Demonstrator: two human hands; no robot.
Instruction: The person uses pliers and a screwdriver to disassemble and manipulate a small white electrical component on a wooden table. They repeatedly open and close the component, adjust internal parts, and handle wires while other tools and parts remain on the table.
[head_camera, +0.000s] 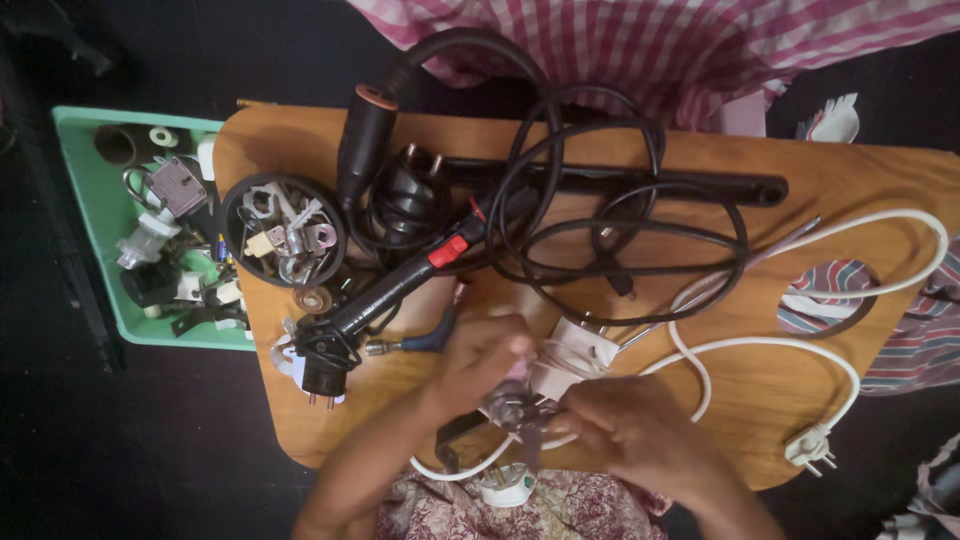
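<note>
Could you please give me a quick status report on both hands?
Left hand and right hand both gripping small metal part. White cord attached, trailing right. Black cords piled behind.

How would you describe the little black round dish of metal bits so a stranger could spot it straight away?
Start at the wooden board, then go to its far-left corner, next to the green tray. There sits the round black dish, heaped with small silvery metal parts. Unlike the black cables coiled beside it, it is a shallow bowl with a plain rim.

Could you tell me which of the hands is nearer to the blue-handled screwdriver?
Left. The left hand lies just right of the blue-handled screwdriver, nearly touching its handle; the right hand is farther right and lower.
</note>
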